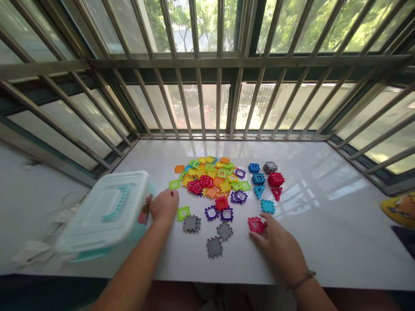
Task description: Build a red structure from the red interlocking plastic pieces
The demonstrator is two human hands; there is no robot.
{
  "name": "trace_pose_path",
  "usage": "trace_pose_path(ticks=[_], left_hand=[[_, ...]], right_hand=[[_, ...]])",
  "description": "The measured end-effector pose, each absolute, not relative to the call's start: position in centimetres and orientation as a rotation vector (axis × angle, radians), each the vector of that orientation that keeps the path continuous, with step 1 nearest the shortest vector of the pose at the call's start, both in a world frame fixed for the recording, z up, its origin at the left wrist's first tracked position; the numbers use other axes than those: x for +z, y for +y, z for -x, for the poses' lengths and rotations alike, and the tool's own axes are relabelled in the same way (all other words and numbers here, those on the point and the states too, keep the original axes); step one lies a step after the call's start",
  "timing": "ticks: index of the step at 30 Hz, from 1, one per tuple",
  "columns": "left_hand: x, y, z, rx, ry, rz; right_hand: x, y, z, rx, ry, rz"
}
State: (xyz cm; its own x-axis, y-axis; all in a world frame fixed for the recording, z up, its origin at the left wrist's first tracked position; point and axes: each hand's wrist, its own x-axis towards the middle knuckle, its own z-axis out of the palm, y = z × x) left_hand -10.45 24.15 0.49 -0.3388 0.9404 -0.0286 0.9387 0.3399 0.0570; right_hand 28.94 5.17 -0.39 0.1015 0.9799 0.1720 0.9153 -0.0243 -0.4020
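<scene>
Touching one red tile [256, 224], the right hand [279, 246] is spreading its fingers. The curled left hand [164, 206] is resting beside one lidded box [103, 211].

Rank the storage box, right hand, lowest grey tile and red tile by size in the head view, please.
Storage box, then right hand; the grey tile and red tile look alike, so I won't rank them.

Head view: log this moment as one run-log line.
left hand: beside lime tile | right hand: fingers touching red tile | nearby: multicolored tile pile, lidded plastic box
</scene>
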Motion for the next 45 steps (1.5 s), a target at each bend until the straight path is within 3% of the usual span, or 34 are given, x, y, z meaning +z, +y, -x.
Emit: trace_pose_path(ticks=[2, 7, 14, 23, 34, 45], left_hand=[[0.6, 24.1, 10.4, 0.044, 2.524, -1.781], [0.2, 24.2, 10.5, 0.036, 2.526, -1.781], [-0.1, 24.5, 10.7, 0.027, 2.524, -1.759], [0.1, 24.4, 10.4, 0.018, 2.527, -1.762], [0.1, 24.4, 10.5, -0.002, 2.523, -1.757], [0.0, 24.4, 10.5, 0.005, 2.524, -1.759]], right_hand=[[-0.6, 3.9, -28.9, 0.124, -1.869, 2.038], [0.4, 2.8, -28.9, 0.393, -1.98, 1.853], [-0.4, 3.8, -31.8, 0.008, -1.973, 1.86], [0.7, 2.4, -31.0, 0.508, -2.007, 1.799], [-1.3, 1.3, -25.3, -0.043, -1.826, 1.959], [-1.3, 1.8, -23.0, -0.126, -1.724, 2.029]])
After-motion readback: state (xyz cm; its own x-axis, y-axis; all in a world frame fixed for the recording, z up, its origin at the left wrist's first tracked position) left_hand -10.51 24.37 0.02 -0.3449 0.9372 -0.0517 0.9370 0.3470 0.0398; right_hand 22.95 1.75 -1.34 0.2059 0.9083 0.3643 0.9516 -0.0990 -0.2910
